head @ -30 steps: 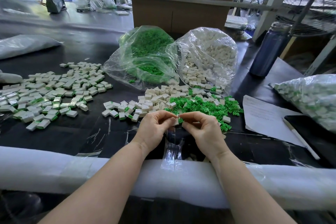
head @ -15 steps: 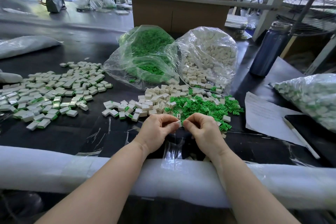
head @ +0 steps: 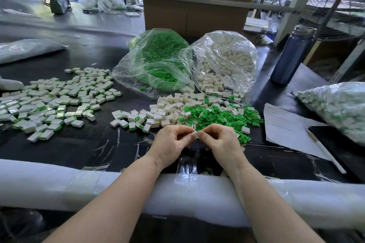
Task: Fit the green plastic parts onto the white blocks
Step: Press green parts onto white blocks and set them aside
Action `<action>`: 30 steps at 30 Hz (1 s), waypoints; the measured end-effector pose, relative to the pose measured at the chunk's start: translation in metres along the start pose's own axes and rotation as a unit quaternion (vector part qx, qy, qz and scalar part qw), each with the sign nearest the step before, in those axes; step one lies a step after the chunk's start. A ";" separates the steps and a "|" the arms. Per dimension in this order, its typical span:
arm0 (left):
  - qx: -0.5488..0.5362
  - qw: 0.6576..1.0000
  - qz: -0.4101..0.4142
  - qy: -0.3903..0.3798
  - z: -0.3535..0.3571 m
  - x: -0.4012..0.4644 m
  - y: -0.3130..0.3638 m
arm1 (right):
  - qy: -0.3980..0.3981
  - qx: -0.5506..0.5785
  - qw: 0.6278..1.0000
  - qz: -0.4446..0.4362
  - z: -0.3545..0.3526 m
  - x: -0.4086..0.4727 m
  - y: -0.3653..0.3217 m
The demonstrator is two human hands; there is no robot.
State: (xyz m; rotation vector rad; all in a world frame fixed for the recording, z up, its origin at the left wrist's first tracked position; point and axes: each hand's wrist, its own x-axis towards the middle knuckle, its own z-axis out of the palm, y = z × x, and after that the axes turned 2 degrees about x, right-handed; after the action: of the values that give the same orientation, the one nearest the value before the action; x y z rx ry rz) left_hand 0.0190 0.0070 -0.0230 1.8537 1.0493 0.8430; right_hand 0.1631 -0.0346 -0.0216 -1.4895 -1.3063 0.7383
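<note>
My left hand (head: 172, 142) and my right hand (head: 219, 141) meet fingertip to fingertip over the dark table, both pinching one small white block (head: 195, 134); any green part on it is hidden by my fingers. Just beyond lie a pile of loose green plastic parts (head: 215, 117) and a pile of bare white blocks (head: 173, 106). To the left spreads a large scatter of blocks with green parts fitted (head: 53, 102).
Behind the piles stand an open clear bag of green parts (head: 158, 59) and one of white blocks (head: 227, 61). A dark blue bottle (head: 292, 55), a paper sheet (head: 286, 124), a pen (head: 325, 154) and a filled bag (head: 339, 108) sit right. White foam padding (head: 59, 183) lines the near edge.
My hands stay together at the same spot. The green part seen between my fingertips a second ago no longer shows; only the white block is visible.
</note>
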 end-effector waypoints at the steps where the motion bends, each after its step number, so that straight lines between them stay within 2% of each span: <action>1: -0.003 1.000 0.000 0.001 0.000 0.000 0.000 | 0.005 0.028 1.000 0.005 0.000 0.000 -0.001; 4: 0.001 1.000 0.000 -0.001 0.001 -0.001 0.000 | 0.004 0.080 0.997 0.009 -0.001 -0.002 -0.002; 12: 0.012 1.000 -0.006 0.003 0.001 -0.003 0.002 | -0.034 0.081 0.996 -0.008 -0.002 -0.003 -0.003; 17: -0.043 0.999 -0.008 0.001 0.000 -0.002 0.005 | -0.023 0.121 0.992 -0.007 0.000 -0.002 -0.003; 19: -0.051 0.999 0.005 -0.002 -0.001 -0.001 0.006 | -0.045 0.138 0.989 0.006 0.002 -0.003 -0.003; 24: -0.052 0.998 0.025 -0.025 -0.002 -0.002 0.005 | -0.122 0.094 0.988 -0.002 0.002 -0.002 -0.006; 30: -0.036 0.996 0.039 -0.065 -0.002 -0.003 0.007 | -0.145 0.120 0.982 0.018 -0.001 -0.002 -0.004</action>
State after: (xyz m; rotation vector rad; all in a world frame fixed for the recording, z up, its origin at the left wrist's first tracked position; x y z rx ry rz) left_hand 0.0181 0.0025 -0.0162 1.8722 0.8599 0.7844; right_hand 0.1622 -0.0371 -0.0179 -1.2456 -1.3518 1.1278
